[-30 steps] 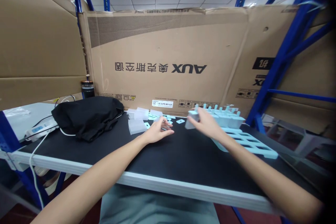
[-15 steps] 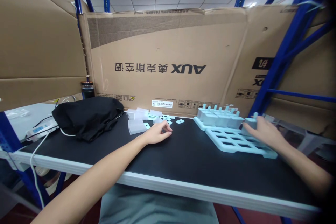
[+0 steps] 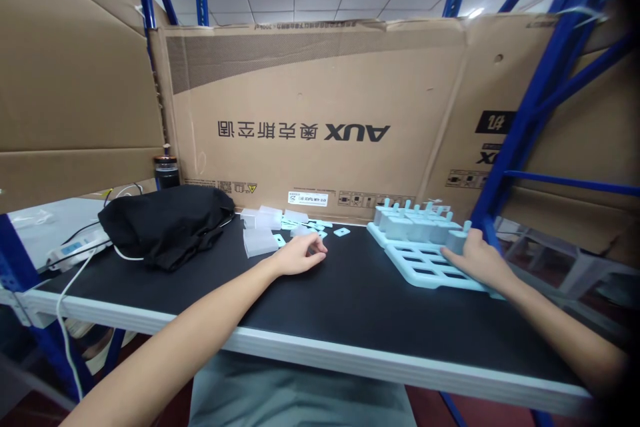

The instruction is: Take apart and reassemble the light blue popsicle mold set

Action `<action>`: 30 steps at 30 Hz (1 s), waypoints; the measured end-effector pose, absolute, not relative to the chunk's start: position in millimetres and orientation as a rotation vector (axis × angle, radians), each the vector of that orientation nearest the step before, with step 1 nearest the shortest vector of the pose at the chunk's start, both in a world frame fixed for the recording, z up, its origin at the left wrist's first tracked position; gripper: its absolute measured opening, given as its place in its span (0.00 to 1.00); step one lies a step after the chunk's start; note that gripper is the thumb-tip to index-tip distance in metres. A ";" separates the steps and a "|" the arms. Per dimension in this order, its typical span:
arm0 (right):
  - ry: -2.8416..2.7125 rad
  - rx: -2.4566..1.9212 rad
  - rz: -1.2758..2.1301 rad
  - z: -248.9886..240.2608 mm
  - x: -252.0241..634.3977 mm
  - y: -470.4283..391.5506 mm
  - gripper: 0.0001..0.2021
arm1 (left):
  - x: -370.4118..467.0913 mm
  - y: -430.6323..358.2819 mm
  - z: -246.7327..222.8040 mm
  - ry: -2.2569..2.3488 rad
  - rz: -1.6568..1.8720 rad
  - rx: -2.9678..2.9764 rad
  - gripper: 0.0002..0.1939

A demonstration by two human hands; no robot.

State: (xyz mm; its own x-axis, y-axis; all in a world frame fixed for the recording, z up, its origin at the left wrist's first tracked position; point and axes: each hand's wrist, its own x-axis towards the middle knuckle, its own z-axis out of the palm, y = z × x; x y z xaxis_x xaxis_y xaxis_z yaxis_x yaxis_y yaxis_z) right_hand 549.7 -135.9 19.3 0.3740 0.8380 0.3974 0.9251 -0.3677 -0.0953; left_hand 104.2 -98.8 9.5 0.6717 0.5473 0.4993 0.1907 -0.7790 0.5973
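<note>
My right hand (image 3: pixel 480 257) grips a pale blue popsicle mold (image 3: pixel 457 239) with an upright stick handle. The mold is at the right part of a light blue rack (image 3: pixel 415 272); whether it sits fully in a slot is hidden by my fingers. Several similar molds (image 3: pixel 407 223) stand upright in the rack's back rows, and the front openings are bare. My left hand (image 3: pixel 300 255) rests on the table, its fingers loosely curled and apart from the thumb, nothing visible between them. Beside it lie translucent mold sleeves (image 3: pixel 259 242) and small light blue lids (image 3: pixel 342 232) with slots.
A black cloth bundle (image 3: pixel 167 220) lies at the left, near a white power strip (image 3: pixel 80 247) and cables. Behind it stands a dark bottle (image 3: pixel 167 172). Cardboard (image 3: pixel 300 93) walls off the back, and a blue metal post (image 3: pixel 530 107) rises at the right.
My right hand has moved left and slightly down with the popsicle mold, closer in against the other molds. My left hand has stayed almost still.
</note>
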 end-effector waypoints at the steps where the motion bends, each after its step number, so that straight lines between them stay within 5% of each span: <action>1: -1.570 -2.358 -0.400 19.0 550.8 -135.8 0.32 | 104.3 -98.9 9.5 0.570 0.941 2.380 0.04; 30: -1.557 -2.428 -0.406 19.6 547.5 -130.1 0.34 | 105.7 -98.5 10.3 0.575 0.902 2.447 0.03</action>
State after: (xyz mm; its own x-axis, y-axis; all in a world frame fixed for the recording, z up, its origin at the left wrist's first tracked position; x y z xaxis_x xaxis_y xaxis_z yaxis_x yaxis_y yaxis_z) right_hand 547.5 -130.1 19.6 0.3980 0.8478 0.3504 0.9110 -0.4103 -0.0422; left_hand 105.7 -98.5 10.3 0.6963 0.5266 0.4877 0.2200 -0.8034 0.5534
